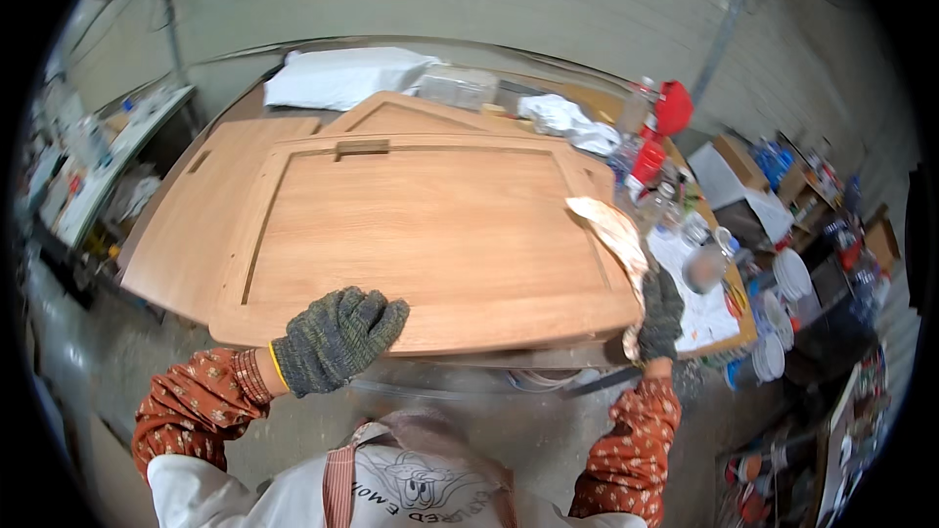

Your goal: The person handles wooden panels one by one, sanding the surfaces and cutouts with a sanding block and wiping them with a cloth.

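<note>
A framed wooden door panel (430, 225) lies flat before me, with a rectangular cutout near its far edge. My left hand (337, 337), in a dark grey knit glove, is at its near edge, fingers curled over the wood; the thumb is mostly hidden. At the panel's right edge my right hand (661, 318), gloved alike, is closed around a cream, orange-stained cloth (614, 230). The cloth hangs along that edge, its upper end lying over the panel's far right part. What the right fingers do beneath the cloth is partly hidden.
More wooden panels (181, 225) lie under and behind this one. At the right are clear bottles (636, 103), red containers (648, 161), a jar (704, 269) and white paper (693, 318). White buckets (768, 357) stand beside the table. A white-topped bench (122, 161) is at the left.
</note>
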`<state>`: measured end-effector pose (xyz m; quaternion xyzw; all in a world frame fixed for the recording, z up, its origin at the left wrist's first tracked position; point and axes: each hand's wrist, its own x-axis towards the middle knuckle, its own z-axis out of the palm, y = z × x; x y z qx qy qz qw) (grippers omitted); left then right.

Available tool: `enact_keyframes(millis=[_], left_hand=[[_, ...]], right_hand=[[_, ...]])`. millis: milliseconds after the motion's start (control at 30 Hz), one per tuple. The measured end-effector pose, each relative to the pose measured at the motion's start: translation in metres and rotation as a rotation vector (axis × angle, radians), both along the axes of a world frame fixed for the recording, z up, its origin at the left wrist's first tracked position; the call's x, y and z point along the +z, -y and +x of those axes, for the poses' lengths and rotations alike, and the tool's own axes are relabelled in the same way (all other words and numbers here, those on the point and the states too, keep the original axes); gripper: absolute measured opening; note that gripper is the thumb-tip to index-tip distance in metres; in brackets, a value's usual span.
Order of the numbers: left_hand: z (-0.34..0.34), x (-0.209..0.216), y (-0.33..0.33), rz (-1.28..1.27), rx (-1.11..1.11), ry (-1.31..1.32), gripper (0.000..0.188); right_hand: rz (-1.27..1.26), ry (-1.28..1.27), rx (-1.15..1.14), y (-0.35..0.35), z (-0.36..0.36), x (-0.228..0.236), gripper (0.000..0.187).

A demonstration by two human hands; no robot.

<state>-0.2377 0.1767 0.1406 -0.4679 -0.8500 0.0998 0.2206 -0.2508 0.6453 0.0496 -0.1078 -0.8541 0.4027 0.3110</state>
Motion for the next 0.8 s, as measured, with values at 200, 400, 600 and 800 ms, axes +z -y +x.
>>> enact_keyframes(millis=[200, 400, 600, 800], left_hand=[[0.057, 0.05, 0.031, -0.03, 0.043, -0.094, 0.043], [0.045, 0.188, 0.06, 0.039, -0.048, 0.083, 0.04], [-0.102, 0.306, 0.101, 0.358, 0.279, -0.032, 0.047], [-0.255, 0.301, 0.001, 0.482, 0.462, -0.179, 0.055]], right_hand=[[-0.106, -0.137, 0.245, -0.001, 0.015, -0.006, 0.036], [-0.345, -0.337, 0.339, -0.02, -0.031, 0.009, 0.039], [0.071, -0.333, 0.016, 0.009, -0.027, 0.023, 0.036], [0.049, -0.062, -0.132, 0.121, 0.037, 0.054, 0.036]])
